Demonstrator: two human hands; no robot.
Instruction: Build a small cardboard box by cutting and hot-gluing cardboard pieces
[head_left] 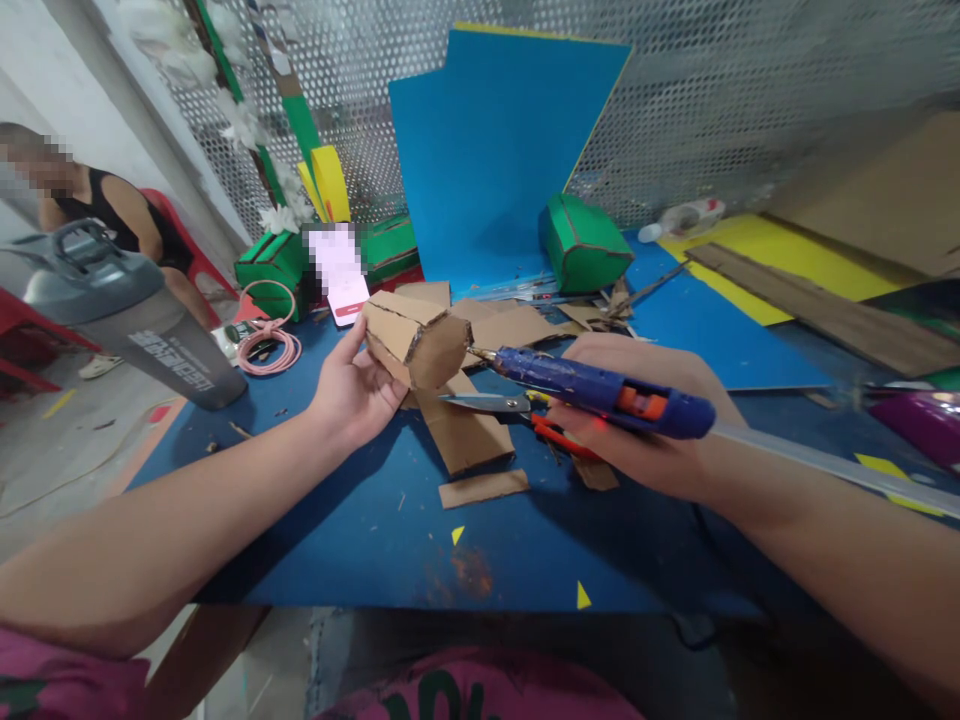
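My left hand (365, 385) is closed around the side of a small faceted cardboard box (439, 352), holding it above the table with its end panel turned to the right. In my right hand (660, 400) is a blue hot glue gun (592, 388). Its metal nozzle points left and meets or nearly meets the box's right edge. A clear glue stick (832, 465) sticks out of the gun's back end. Below the gun lie scissors (491, 403) with a red-orange handle, partly hidden by my right hand. Cut cardboard pieces (469, 440) lie under the box.
On the blue table (360, 540) stands a grey shaker bottle (142, 310) at left, near a coiled pink cable (268, 347) and a phone (345, 285). A green box (585, 245) sits before blue boards (510, 150). A person (124, 215) sits at far left.
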